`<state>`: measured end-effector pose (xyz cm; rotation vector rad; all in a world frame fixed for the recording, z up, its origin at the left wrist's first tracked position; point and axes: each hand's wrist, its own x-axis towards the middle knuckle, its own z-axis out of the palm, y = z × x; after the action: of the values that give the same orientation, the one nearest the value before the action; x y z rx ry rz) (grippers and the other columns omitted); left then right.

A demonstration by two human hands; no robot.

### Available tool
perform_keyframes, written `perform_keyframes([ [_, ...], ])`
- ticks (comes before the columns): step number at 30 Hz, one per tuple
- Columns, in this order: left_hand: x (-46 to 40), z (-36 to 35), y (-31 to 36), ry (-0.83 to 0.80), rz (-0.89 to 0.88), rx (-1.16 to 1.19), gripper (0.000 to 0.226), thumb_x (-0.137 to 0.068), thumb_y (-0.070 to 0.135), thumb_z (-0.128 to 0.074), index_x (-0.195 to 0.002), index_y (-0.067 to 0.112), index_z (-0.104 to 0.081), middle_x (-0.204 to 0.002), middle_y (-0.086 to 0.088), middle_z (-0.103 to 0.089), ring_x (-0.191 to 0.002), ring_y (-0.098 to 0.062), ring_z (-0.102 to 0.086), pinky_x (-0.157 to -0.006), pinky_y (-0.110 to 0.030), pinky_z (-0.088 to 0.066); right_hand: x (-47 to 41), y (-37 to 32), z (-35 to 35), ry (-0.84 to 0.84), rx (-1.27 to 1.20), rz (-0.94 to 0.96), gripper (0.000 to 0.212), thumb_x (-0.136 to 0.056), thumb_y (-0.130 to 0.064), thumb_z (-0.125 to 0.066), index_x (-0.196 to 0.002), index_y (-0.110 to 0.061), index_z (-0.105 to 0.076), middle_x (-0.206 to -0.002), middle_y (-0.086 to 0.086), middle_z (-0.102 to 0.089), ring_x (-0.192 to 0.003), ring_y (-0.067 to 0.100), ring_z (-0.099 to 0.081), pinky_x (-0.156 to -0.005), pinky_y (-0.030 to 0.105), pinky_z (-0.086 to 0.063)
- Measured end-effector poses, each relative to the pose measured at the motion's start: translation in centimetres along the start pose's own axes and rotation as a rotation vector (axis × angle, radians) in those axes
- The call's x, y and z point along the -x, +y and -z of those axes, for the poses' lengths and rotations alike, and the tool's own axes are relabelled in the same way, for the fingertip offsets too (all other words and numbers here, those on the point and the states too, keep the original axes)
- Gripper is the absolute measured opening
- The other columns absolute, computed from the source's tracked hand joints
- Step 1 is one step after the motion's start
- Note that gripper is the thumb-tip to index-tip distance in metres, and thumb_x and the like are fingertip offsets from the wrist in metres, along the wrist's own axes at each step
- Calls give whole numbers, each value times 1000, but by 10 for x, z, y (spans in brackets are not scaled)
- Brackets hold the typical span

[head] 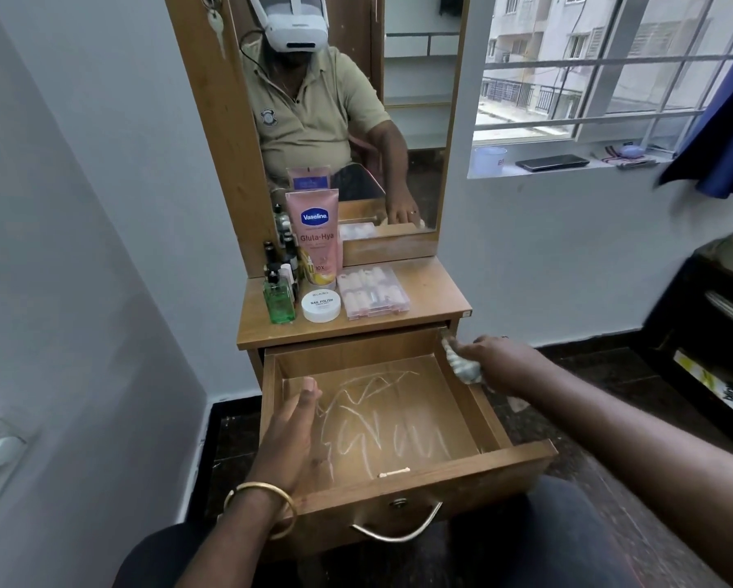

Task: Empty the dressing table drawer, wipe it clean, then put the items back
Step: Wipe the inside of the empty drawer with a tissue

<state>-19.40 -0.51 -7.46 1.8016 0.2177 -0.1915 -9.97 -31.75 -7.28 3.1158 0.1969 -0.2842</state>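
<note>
The wooden drawer (500, 466) of the dressing table stands pulled out, with white dusty streaks on its bottom and one small pale stick (393, 473) near the front wall. My right hand (498, 362) is shut on a crumpled whitish cloth (462, 363) pressed against the drawer's right wall at the back corner. My left hand (290, 435) hovers flat over the drawer's left side, fingers together, holding nothing. On the tabletop stand a pink Vaseline tube (317, 239), a white nail polish remover jar (321, 305), a green bottle (278, 300), small dark bottles (281, 256) and a clear nail box (373, 292).
A mirror (348, 120) rises behind the tabletop (432, 299). A wall stands close on the left. To the right are a window sill (568, 165) with a cup and a phone, a blue curtain (725, 146) and a dark shelf unit (708, 333). My knees sit under the drawer front.
</note>
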Motion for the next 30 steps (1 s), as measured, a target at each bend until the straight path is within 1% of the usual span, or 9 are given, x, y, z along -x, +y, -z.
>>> perform_keyframes([
  [6, -2, 2, 1, 0, -2, 9, 79, -81, 77, -24, -136, 30, -53, -147, 5, -45, -119, -5, -37, -105, -39, -30, 19, -2, -5, 76, 165, 43, 82, -89, -13, -66, -155, -36, -22, -114, -1, -63, -83, 14, -60, -62, 27, -48],
  [9, 0, 2, 3, 19, -4, -4, 82, -77, 78, -24, -137, 29, -53, -147, 4, -45, -121, -9, -40, -102, -37, -32, -10, -10, -2, 140, 189, -2, 62, -91, -16, -63, -147, -29, -40, -111, 1, -62, -84, 18, -61, -65, 31, -53],
  [11, 1, 1, 3, 29, -6, -5, 82, -78, 78, -24, -136, 29, -53, -146, 4, -46, -122, -10, -41, -104, -38, -32, -29, -14, 1, 121, 153, -74, 45, -94, -16, -59, -136, -27, -50, -115, 2, -62, -97, 23, -64, -70, 35, -53],
  [14, 1, 1, 4, 28, -14, -16, 83, -77, 77, -24, -137, 27, -52, -146, 3, -47, -120, -9, -41, -105, -36, -32, -47, -12, -2, 94, 66, -151, 36, -97, -18, -53, -131, -28, -54, -121, 3, -62, -109, 26, -62, -71, 34, -48],
  [18, 0, 0, 1, 21, -11, -39, 83, -79, 78, -23, -139, 29, -50, -149, 3, -43, -131, -14, -40, -108, -38, -31, -34, -7, -4, 96, 44, -65, 57, -97, -20, -56, -147, -40, -38, -120, 3, -59, -101, 24, -61, -69, 33, -51],
  [21, 0, 0, 0, 17, -3, -47, 82, -79, 78, -23, -140, 29, -49, -151, 3, -41, -137, -20, -38, -109, -41, -30, 0, 5, -7, 80, -8, 105, 57, -99, -27, -57, -149, -45, -37, -122, -2, -60, -93, 14, -63, -75, 26, -55],
  [24, 0, 0, 1, 11, 2, -44, 80, -80, 77, -22, -140, 31, -49, -151, 3, -41, -137, -20, -38, -109, -43, -30, 40, 17, -7, -41, 64, 281, 74, -94, -5, -57, -150, -47, -33, -138, -6, -50, -112, 13, -58, -83, 20, -45],
  [28, 3, 0, 2, 20, 0, -43, 81, -79, 78, -22, -137, 31, -52, -148, 4, -44, -131, -17, -40, -107, -43, -30, 64, 49, 2, -344, -285, 337, 52, -90, -6, -60, -135, -33, -61, -130, -9, -61, -118, 10, -60, -103, 32, -47],
  [30, 4, -1, 4, 29, -17, -28, 82, -77, 77, -23, -136, 29, -53, -143, 6, -47, -121, -11, -41, -103, -39, -32, 62, 59, 7, -301, -478, 290, 37, -86, -10, -64, -118, -27, -70, -118, -7, -67, -108, 8, -65, -97, 38, -52],
])
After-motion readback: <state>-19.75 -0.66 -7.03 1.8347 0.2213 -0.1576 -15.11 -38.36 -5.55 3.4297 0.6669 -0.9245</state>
